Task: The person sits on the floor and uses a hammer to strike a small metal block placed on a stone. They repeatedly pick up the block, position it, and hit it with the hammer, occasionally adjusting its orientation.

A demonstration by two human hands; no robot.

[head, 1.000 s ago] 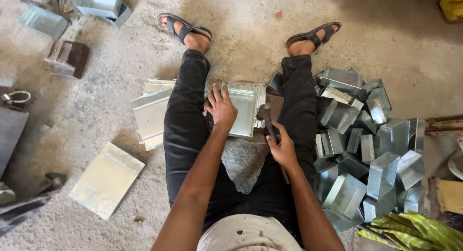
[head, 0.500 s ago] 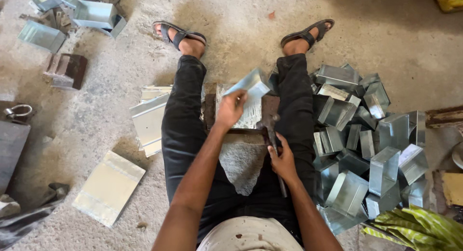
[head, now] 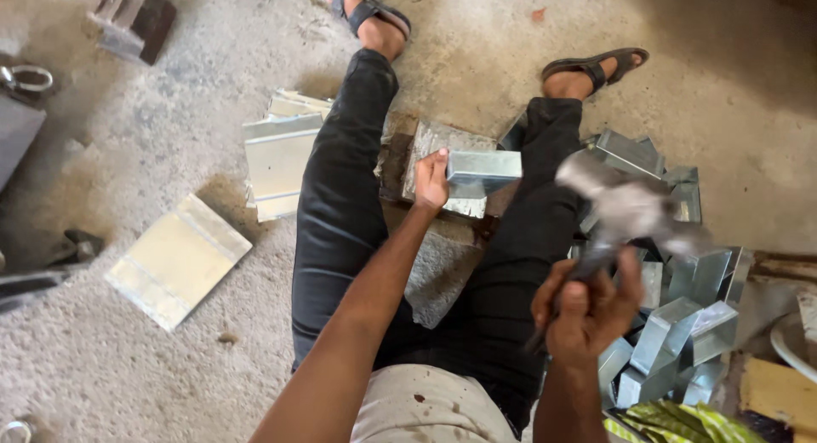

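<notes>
Left hand [head: 432, 181]: fingers curled closed on the near end of a folded, box-shaped piece of grey galvanised sheet metal [head: 483, 167], pinning it flat. The piece lies on a dark, rusty iron block [head: 442, 226] between the person's outstretched legs; a flat shiny sheet offcut [head: 442, 145] sits under it on the same block.

Right hand [head: 587, 311]: fingers wrapped tight round the handle of a hammer [head: 625, 206], to the right of the block and nearer the camera. The head is motion-blurred and raised above the level of the block, so its exact shape cannot be read.

Risks, judged from this frame:
- The left fingertips are touching the folded piece, just beside where a blow would land. A strike slightly off line would catch the knuckles.
- The piece is held at one end only; a blow at the free end could flip or skid it off the block.
- Cut edges of the sheet are bare against an ungloved palm; a rebound could drag them across skin.
- Both legs flank the block closely; a glancing hammer would go to the right thigh.

Further out: a heap of similar folded grey metal pieces [head: 681, 315] lies right of the block, flat folded sheets [head: 277, 149] left of it beyond the left leg, all on a rough concrete floor [head: 128, 366].
</notes>
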